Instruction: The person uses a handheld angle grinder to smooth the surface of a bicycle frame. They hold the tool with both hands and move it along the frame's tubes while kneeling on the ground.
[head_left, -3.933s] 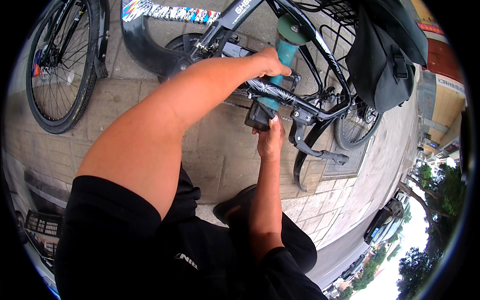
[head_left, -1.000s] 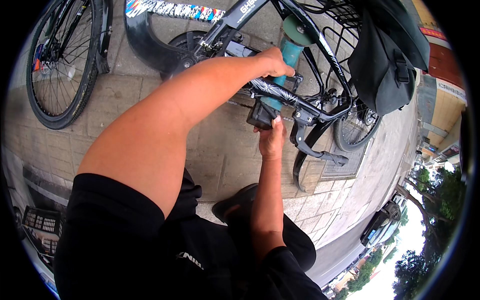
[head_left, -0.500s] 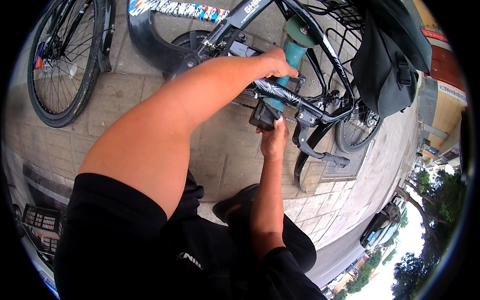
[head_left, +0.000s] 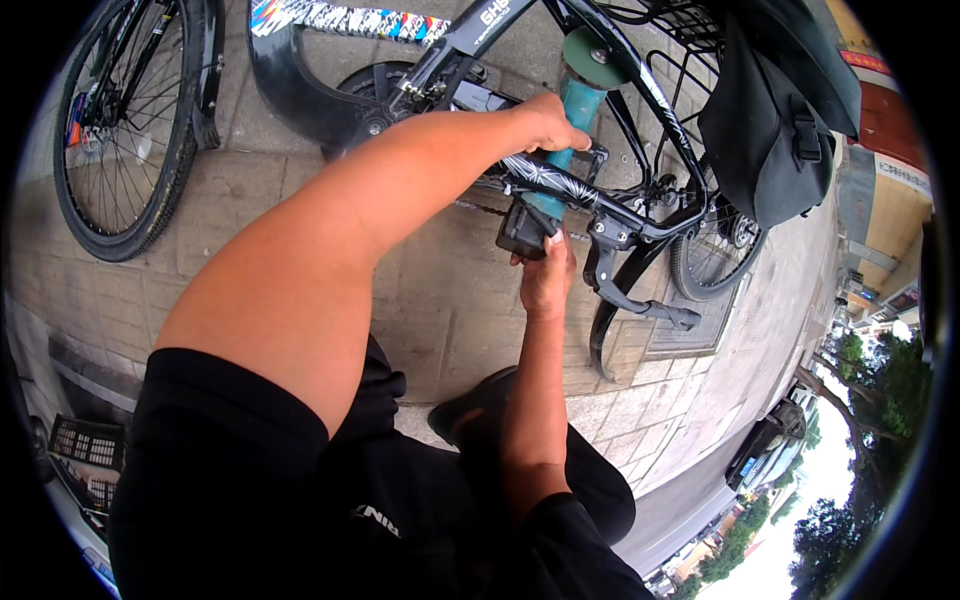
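Note:
My left hand (head_left: pixel 548 125) reaches across the black bicycle frame (head_left: pixel 555 178) and lies against a teal post (head_left: pixel 580 104) topped by a round green disc (head_left: pixel 597 57). Its fingers are bent, and what they hold, if anything, is hidden. Lower down, at the post's bottom end, my right hand (head_left: pixel 548 280) grips a black boxy block (head_left: pixel 521 232), thumb on its near side. The block sits just below the patterned frame tube. To the right of that hand, a black kickstand (head_left: pixel 615 275) hangs from the frame.
A second bicycle's wheel (head_left: pixel 125 130) stands at the left. Black saddlebags (head_left: pixel 765 140) hang over the rear wheel (head_left: pixel 718 250). A dark curved fender (head_left: pixel 612 320) reaches down beside the kickstand. A black plastic crate (head_left: pixel 85 450) is at the lower left. Paving lies underneath; a road with parked cars (head_left: pixel 775 440) runs along the right.
Both hands keep nearly the same positions at the post and the block. The whole view has shifted very slightly.

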